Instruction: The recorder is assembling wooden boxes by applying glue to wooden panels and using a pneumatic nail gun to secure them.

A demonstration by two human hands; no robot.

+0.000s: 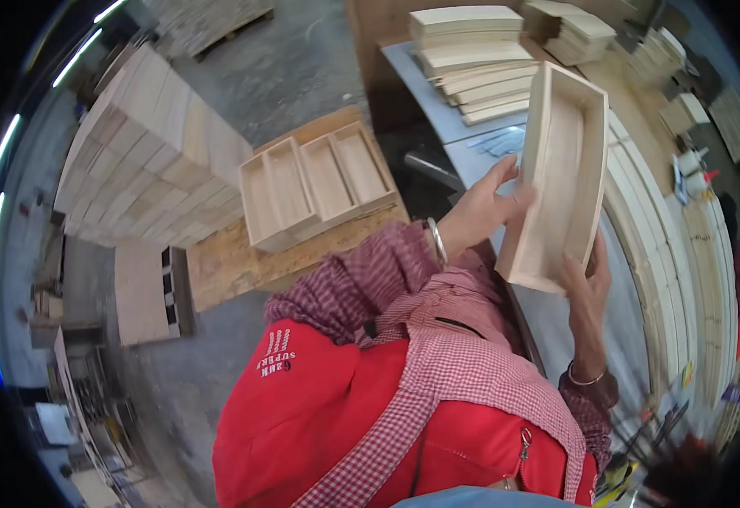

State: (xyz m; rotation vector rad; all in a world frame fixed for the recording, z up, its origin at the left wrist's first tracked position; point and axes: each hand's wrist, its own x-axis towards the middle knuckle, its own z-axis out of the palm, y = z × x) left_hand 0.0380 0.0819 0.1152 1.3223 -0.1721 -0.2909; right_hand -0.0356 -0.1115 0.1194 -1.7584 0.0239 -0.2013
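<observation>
A long, shallow wooden box (566, 161) with an open top is held up over the grey worktable (539, 322), its inside turned toward me. My left hand (484, 207) grips its left long wall, thumb against the side. Around the lower right corner of the box closes my right hand (588, 284); some of its fingers are hidden behind the wood. To the left, several similar wooden boxes (317, 184) sit side by side on a board, open side up.
A tall stack of wooden boxes (149, 144) rises at the left on a plywood board (234, 262). Thin wooden slats (480, 72) lie piled at the table's far end. Long rows of pale wood pieces (649, 245) line the right side, with small bottles (690, 165) beyond.
</observation>
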